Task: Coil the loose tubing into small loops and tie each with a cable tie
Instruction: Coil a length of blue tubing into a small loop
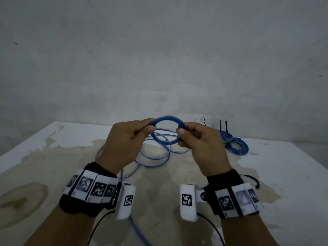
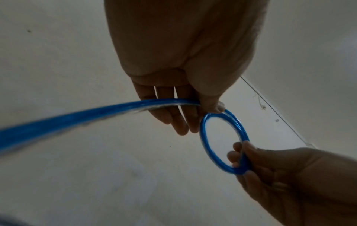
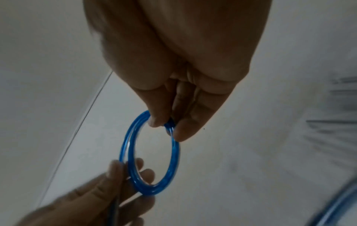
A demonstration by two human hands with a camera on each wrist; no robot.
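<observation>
I hold a small coil of blue tubing [image 1: 166, 119] above the table between both hands. My left hand [image 1: 134, 132] pinches its left side with thumb and fingers; my right hand [image 1: 188, 134] pinches its right side. In the left wrist view the coil [image 2: 204, 137] hangs below my left hand [image 2: 203, 110] and a loose run of tubing [image 2: 77, 116] trails away left. The right wrist view shows the coil [image 3: 173, 159] with at least two turns, gripped by my right hand [image 3: 166, 122]. More loose tubing [image 1: 152, 157] lies looped on the table below.
Two tied blue coils [image 1: 236, 144] with black cable tie tails [image 1: 223, 125] standing up lie at the back right of the white stained table [image 1: 53, 157]. A grey wall [image 1: 159, 59] rises behind. A black cable [image 1: 255, 181] runs beside my right wrist.
</observation>
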